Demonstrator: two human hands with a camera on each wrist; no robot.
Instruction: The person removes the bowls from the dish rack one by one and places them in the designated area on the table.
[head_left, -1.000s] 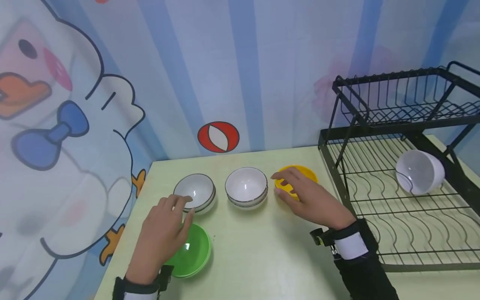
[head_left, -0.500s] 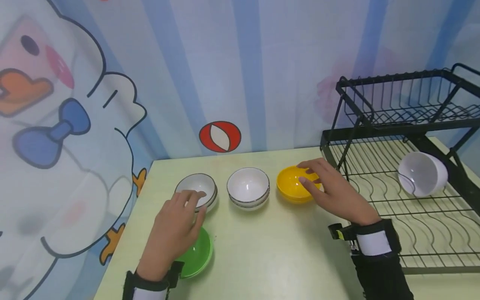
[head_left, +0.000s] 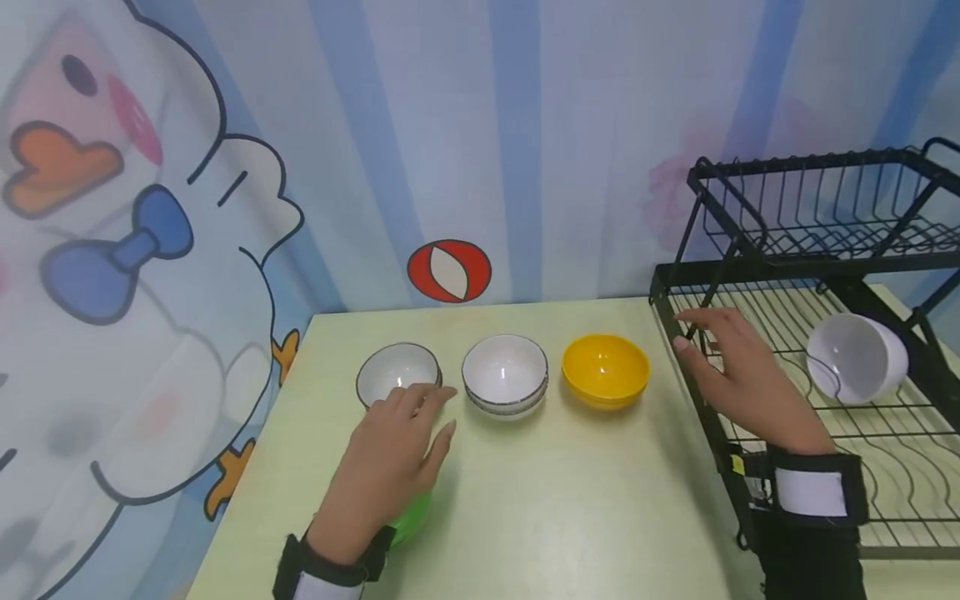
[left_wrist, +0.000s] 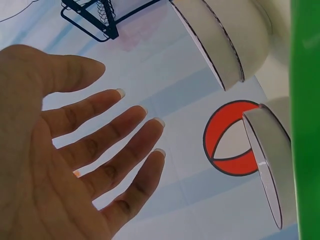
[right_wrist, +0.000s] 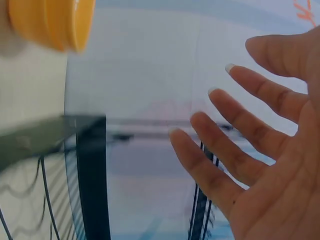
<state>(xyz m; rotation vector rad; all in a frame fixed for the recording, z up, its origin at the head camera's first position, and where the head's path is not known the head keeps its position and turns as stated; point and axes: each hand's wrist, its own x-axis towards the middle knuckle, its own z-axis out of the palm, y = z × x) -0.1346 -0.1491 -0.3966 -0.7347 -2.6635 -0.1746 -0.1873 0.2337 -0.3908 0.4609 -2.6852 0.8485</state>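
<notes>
My left hand (head_left: 392,461) hovers with relaxed, spread fingers over a green bowl (head_left: 412,518), hiding most of it. Just beyond its fingertips sits a stack of white bowls with dark rims (head_left: 397,367). A second white stack (head_left: 505,371) stands in the middle, and a yellow bowl stack (head_left: 605,371) is to its right. Over the near-left edge of the dish rack, my right hand (head_left: 750,379) is held in the air, fingers apart and holding nothing. In the wrist views both palms show bare, with the yellow bowls (right_wrist: 52,22) at the right wrist view's upper left.
A black two-tier dish rack (head_left: 757,271) fills the right side. On its lower tier a white bowl (head_left: 857,358) lies tipped on its side. Behind the pale table (head_left: 570,517) hangs a printed backdrop (head_left: 585,150).
My right hand has moved right, from over the yellow bowls to over the rack's edge, uncovering them. My left hand has shifted right, and the head view has turned slightly left.
</notes>
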